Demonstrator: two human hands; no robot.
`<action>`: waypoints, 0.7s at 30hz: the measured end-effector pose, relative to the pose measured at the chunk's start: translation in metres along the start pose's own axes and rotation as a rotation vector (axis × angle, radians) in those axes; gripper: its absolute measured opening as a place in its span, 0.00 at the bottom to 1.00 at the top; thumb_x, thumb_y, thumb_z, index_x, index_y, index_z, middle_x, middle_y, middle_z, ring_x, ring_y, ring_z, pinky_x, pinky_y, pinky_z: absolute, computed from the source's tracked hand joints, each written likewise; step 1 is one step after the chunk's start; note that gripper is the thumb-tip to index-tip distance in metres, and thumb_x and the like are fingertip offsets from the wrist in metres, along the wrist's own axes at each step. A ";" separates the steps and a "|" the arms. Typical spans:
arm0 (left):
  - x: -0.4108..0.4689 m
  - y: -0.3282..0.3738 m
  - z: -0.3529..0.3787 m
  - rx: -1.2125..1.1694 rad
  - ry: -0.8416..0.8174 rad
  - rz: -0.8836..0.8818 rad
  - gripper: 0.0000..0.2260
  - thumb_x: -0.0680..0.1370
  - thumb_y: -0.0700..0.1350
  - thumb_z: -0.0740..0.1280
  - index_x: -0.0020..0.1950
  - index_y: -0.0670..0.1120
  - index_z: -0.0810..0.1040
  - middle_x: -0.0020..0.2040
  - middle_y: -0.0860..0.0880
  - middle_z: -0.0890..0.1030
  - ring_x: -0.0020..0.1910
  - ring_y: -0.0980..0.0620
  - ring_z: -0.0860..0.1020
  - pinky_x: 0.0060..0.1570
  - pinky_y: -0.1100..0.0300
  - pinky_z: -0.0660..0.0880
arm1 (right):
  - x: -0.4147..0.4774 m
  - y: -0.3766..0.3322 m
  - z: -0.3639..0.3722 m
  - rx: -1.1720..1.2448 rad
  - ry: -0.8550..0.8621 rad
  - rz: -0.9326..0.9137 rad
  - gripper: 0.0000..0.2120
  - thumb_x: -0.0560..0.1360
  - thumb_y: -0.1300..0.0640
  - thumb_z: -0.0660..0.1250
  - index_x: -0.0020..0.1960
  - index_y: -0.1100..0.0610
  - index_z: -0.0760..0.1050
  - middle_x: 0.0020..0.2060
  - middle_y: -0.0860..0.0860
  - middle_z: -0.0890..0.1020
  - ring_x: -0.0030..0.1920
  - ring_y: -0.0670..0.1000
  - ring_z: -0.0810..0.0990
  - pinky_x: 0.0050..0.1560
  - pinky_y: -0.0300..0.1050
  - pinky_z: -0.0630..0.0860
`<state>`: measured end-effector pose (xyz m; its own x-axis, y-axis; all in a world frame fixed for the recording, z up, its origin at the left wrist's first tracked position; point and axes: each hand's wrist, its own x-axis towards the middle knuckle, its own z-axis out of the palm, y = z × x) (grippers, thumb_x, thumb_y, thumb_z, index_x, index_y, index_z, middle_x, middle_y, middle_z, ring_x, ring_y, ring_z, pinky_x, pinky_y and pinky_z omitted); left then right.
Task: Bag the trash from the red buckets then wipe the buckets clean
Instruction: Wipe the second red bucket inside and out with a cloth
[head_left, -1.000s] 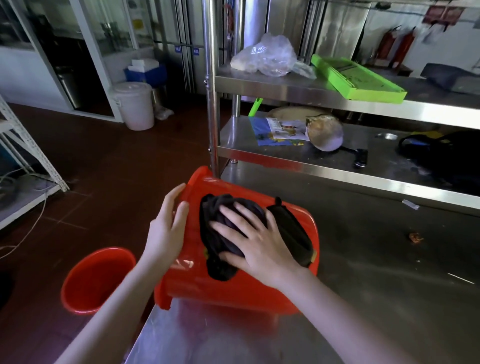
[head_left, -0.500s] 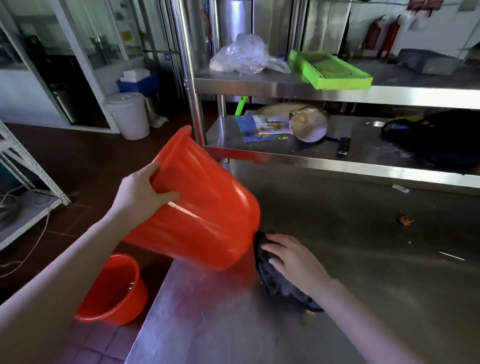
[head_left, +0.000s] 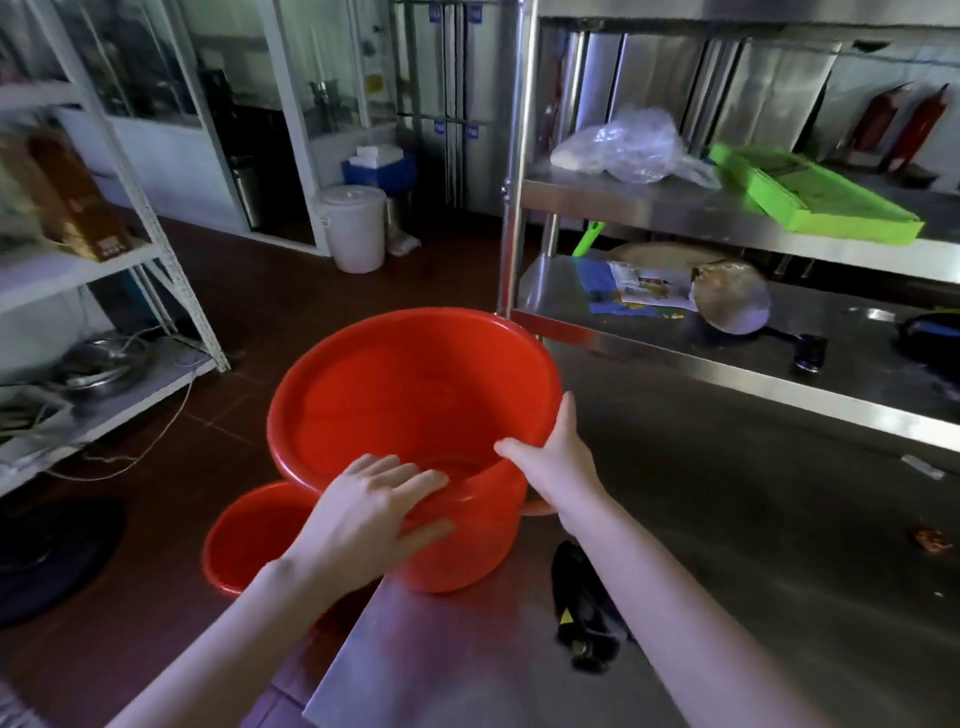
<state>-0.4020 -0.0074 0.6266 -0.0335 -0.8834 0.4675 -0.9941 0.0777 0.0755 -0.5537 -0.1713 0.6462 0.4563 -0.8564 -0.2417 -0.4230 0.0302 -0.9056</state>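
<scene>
Red bucket (head_left: 415, 395): upright at the near-left corner of the steel table (head_left: 727, 519), mouth up for wiping; glossy smooth plastic, rolled rim, inside bare.
Dark cloth (head_left: 582, 613): limp, crumpled, lying ungripped just beside.
Left hand (head_left: 363, 514): clamped over near rim, steadying.
Right hand (head_left: 561, 462): thumb inside, fingers outside, pinching right rim.
Second red bucket (head_left: 249, 540): on floor below, partly hidden.
</scene>
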 end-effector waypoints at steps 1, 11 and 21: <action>-0.007 -0.006 -0.003 -0.042 0.028 -0.057 0.18 0.77 0.60 0.65 0.59 0.50 0.79 0.46 0.55 0.81 0.46 0.52 0.79 0.52 0.53 0.73 | 0.001 0.000 0.006 -0.019 -0.001 0.006 0.47 0.73 0.49 0.70 0.78 0.42 0.39 0.70 0.52 0.69 0.62 0.56 0.76 0.58 0.59 0.78; -0.093 -0.103 -0.023 -1.055 0.327 -1.334 0.34 0.71 0.52 0.76 0.72 0.63 0.62 0.60 0.47 0.77 0.50 0.48 0.83 0.48 0.46 0.81 | 0.008 -0.002 0.068 0.190 0.022 -0.097 0.39 0.73 0.58 0.68 0.72 0.29 0.54 0.65 0.48 0.74 0.58 0.55 0.79 0.47 0.60 0.82; -0.131 -0.147 -0.012 -1.055 0.456 -1.475 0.31 0.73 0.33 0.69 0.69 0.59 0.66 0.53 0.44 0.79 0.37 0.49 0.79 0.26 0.57 0.77 | 0.019 0.030 0.129 0.226 -0.070 -0.167 0.42 0.73 0.67 0.68 0.75 0.36 0.55 0.72 0.46 0.69 0.69 0.49 0.71 0.68 0.58 0.71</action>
<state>-0.2504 0.1023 0.5653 0.8870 -0.3351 -0.3177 0.2784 -0.1610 0.9469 -0.4570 -0.1198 0.5696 0.5612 -0.8217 -0.0992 -0.1556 0.0129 -0.9877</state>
